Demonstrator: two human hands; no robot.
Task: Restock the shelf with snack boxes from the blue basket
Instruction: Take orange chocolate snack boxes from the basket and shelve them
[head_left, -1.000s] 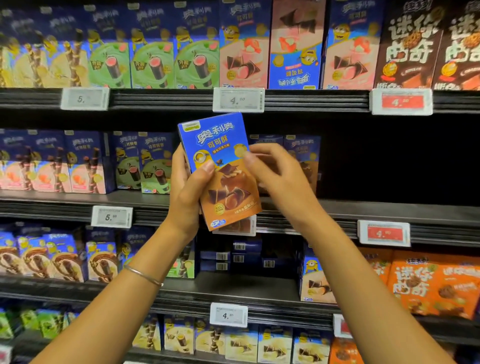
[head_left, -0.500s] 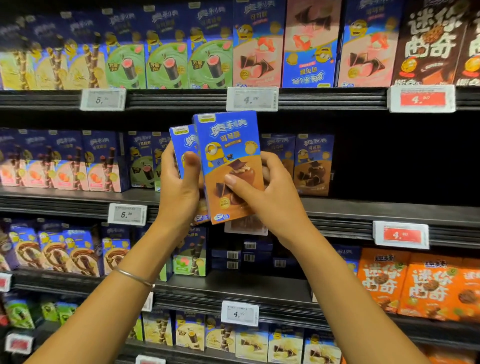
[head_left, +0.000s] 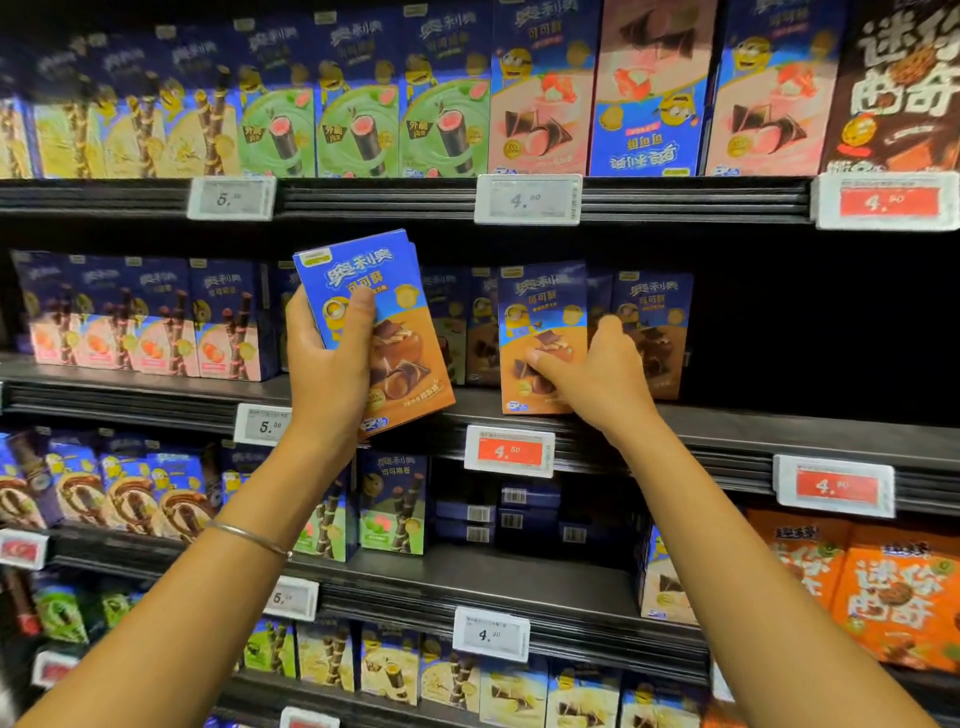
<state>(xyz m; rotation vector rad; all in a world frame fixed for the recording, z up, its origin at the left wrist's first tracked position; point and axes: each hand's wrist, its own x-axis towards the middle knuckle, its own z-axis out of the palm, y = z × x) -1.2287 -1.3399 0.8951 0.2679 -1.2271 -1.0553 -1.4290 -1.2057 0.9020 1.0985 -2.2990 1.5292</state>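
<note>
Up at the middle shelf (head_left: 779, 421), pinching the standing box (head_left: 540, 312) by its right edge with the right hand (head_left: 602, 379), base down on the ledge. Gripping the tilted box (head_left: 400, 338) in the left hand (head_left: 327, 379), thumb across the front, off the shelf. Looks like light, stiff card, glossy, so probably slippy and dent-prone. Best grabbed across the narrow sides.

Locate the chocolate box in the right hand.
Head view, right of centre: chocolate box stands on the middle shelf's front edge in the right hand, above the red 4.50 tag, between a matching box and the left hand's tilted box.
</note>
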